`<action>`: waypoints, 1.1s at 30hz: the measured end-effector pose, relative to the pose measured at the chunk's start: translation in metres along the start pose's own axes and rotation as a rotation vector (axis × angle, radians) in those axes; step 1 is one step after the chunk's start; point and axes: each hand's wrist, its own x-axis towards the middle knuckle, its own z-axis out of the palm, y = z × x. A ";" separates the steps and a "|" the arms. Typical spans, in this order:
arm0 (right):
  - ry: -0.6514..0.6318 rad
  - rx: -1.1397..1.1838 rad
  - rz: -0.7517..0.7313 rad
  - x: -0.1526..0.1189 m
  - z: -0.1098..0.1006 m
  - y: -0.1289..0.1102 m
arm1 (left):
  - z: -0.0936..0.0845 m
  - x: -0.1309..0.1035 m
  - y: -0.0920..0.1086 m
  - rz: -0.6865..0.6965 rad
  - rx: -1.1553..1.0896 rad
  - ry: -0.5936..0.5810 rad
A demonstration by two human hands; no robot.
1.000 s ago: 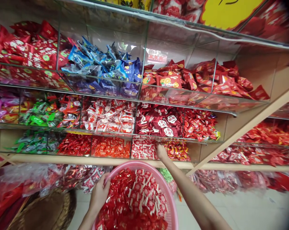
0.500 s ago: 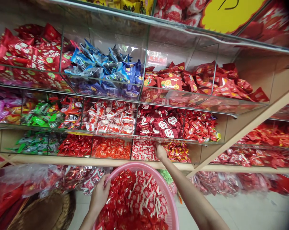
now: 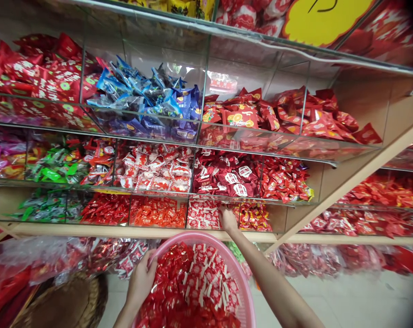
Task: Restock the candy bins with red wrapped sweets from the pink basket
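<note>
A pink basket (image 3: 246, 291) holds red-wrapped candies (image 3: 172, 282) and red-and-white candies (image 3: 211, 273). My left hand (image 3: 142, 277) grips its left rim. At the bottom shelf, my right hand (image 3: 229, 219) reaches over the front of a bin of red-and-white candies (image 3: 203, 215), at that bin's right end. The fingertips are bent down among the packets; what they hold, if anything, is hidden.
Clear-fronted bins of blue packets (image 3: 138, 86), dark red packets (image 3: 239, 175) and orange candies (image 3: 158, 212) fill the shelves. A wooden shelf edge (image 3: 100, 230) runs above the basket. Bagged candies (image 3: 312, 259) and a woven basket (image 3: 99, 296) lie below.
My right hand has shifted very slightly within the same bin. The shelves appear a little further left in view. My left hand still holds the basket rim.
</note>
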 end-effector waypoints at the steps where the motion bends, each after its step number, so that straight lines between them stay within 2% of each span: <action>1: 0.003 0.015 0.000 0.000 0.001 0.001 | 0.000 0.000 0.001 0.001 0.001 0.003; 4: 0.027 0.094 -0.018 0.001 0.003 0.004 | -0.001 -0.001 0.002 0.003 0.004 0.002; 9: 0.144 0.167 -0.098 0.001 0.002 0.002 | -0.001 -0.001 0.002 0.003 -0.002 -0.010; 15: 0.030 0.082 -0.187 -0.004 0.001 -0.007 | 0.000 -0.001 0.001 -0.004 -0.009 -0.019; 22: 0.009 0.004 -0.234 -0.010 -0.006 -0.025 | -0.001 -0.001 0.002 -0.002 0.001 0.005; 29: -0.063 -0.142 0.029 -0.012 -0.010 -0.044 | 0.000 -0.001 0.001 0.005 0.003 0.009; 33: -0.089 -0.182 0.080 -0.010 -0.011 -0.052 | -0.003 -0.002 0.005 0.001 -0.005 0.024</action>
